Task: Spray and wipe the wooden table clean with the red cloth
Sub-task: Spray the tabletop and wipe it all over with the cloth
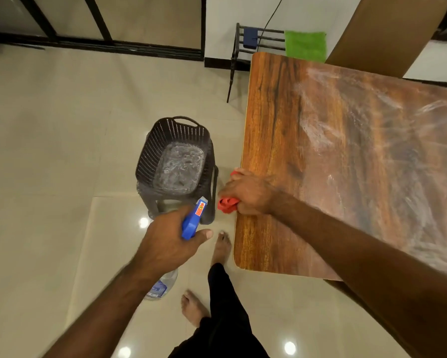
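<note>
Counting fast: one wooden table [346,151], one red cloth [227,204], one spray bottle [194,220], two hands, both mine. My right hand [248,193] sits on the table's left edge, toward the near corner, fingers curled tight round the bunched red cloth; bits of cloth poke out past the edge on either side of the fist. My left hand [170,239] is off the table, over the floor beside that same edge, wrapped round the spray bottle's neck under its blue trigger head, thumb lying along the side; the clear body hangs below my wrist. White smeary streaks cover the middle and far right of the tabletop. One dark basket [150,156] stands on one stool [212,202] near the left edge, not touching it. One rack [234,55] beyond the far left corner carries two cloths: one green cloth [305,45], one blue cloth [250,37].
</note>
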Demonstrator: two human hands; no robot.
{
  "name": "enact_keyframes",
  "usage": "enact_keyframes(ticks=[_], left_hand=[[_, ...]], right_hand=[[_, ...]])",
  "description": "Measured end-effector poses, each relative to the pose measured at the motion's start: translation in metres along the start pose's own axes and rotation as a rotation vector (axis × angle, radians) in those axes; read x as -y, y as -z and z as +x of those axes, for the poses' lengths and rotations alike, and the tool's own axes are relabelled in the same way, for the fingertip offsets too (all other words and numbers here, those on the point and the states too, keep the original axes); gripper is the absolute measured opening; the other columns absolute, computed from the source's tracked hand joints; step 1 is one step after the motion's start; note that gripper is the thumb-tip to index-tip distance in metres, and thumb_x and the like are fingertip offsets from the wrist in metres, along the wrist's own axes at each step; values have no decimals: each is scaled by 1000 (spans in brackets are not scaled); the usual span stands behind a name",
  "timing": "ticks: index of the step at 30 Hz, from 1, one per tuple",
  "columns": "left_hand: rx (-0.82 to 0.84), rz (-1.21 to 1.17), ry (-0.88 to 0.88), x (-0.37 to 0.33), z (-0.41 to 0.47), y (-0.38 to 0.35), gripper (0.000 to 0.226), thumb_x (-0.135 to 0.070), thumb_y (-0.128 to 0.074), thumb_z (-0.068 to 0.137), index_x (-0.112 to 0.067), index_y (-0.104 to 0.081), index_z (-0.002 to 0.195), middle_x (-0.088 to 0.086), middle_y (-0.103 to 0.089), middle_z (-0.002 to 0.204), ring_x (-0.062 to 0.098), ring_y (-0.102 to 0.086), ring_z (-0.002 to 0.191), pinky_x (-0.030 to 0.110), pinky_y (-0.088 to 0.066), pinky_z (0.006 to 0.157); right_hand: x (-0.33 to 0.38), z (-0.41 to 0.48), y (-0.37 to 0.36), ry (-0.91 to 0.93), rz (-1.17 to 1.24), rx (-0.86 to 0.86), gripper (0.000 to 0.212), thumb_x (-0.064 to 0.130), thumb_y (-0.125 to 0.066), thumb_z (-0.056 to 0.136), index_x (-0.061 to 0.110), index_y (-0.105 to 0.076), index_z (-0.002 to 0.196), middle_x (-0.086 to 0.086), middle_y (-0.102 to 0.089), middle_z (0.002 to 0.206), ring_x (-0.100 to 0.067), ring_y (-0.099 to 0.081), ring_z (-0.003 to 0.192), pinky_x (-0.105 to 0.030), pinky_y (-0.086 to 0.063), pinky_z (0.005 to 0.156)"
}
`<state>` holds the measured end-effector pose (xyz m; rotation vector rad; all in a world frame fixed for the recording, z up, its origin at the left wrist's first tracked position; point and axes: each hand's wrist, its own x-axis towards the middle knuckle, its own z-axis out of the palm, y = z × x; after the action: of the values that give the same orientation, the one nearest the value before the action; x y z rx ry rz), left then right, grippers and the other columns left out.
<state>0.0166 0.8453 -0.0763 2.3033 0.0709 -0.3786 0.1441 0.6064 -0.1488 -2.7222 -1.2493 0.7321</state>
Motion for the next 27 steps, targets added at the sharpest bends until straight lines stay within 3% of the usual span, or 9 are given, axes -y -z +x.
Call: enact_keyframes(ticks=[4, 6, 10, 14, 18, 21, 25, 27], left_hand=[[3, 1, 40, 0, -22, -4, 48, -59, -72, 76, -20, -61, 101, 0, -70, 87, 19, -64, 76, 37, -56, 76], [1, 0, 50, -1, -33, -6, 47, -58, -72, 77, -20, -61, 101, 1, -69, 88, 19, -63, 76, 35, -55, 76], [-13, -3, 45, -2, -56, -7, 46, -58, -73, 77, -19, -62, 100, 0, -70, 86, 20, -65, 77, 39, -56, 78], [-14, 1, 41, -8, -72, -9, 42, -57, -73, 77, -19, -60, 92, -2, -66, 76, 20, -62, 70, 38, -55, 73], [11, 4, 92, -21, -86, -14, 42, -57, -71, 77, -20, -60, 95, -4, -63, 77, 15, -59, 69, 25, -46, 69], [12, -13, 87, -25, -95, -19, 42, -58, -71, 75, -21, -60, 93, -9, -62, 73, 14, -59, 67, 24, -46, 70], [58, -26, 77, -36, -101, -31, 43, -57, -69, 75, -19, -61, 94, -7, -62, 75, 15, -59, 68, 26, -46, 72], [88, -10, 44, -40, -102, -40, 42, -57, -69, 76, -20, -61, 92, -5, -63, 75, 16, -59, 68, 24, -46, 70]], right_hand=[[-7, 22, 23, -190, -11, -30, 50, 49, -44, 79, 35, -68, 121, 11, -72, 116, -17, -54, 110, -46, -27, 114], [1, 18, 18, -209, -39, -32, 51, 49, -45, 77, 36, -67, 121, 11, -71, 116, -19, -54, 113, -47, -25, 116], [49, -26, -22, -102, 48, -59, 43, 29, -69, 78, 35, -68, 121, 11, -69, 117, -18, -53, 115, -43, -26, 114], [111, -78, -81, 4, 112, -109, 53, 27, -73, 71, 37, -68, 123, 12, -68, 114, -17, -53, 120, -49, -20, 122], [127, -128, -119, 125, 92, -168, 67, 22, -69, 76, 36, -57, 141, 15, -57, 145, -12, -34, 149, -56, -10, 126], [106, -150, -120, -95, 194, -315, 79, 9, -61, 83, 37, -42, 154, 16, -37, 163, -7, -18, 156, -52, -3, 128], [73, -185, -119, -653, 359, -600, 97, -7, -66, 74, 30, -34, 158, 5, -43, 161, -16, -28, 154, -52, -8, 129], [85, -183, -123, -780, 368, -666, 96, -6, -70, 70, 22, -40, 156, -1, -46, 158, -22, -33, 153, -54, -14, 128]])
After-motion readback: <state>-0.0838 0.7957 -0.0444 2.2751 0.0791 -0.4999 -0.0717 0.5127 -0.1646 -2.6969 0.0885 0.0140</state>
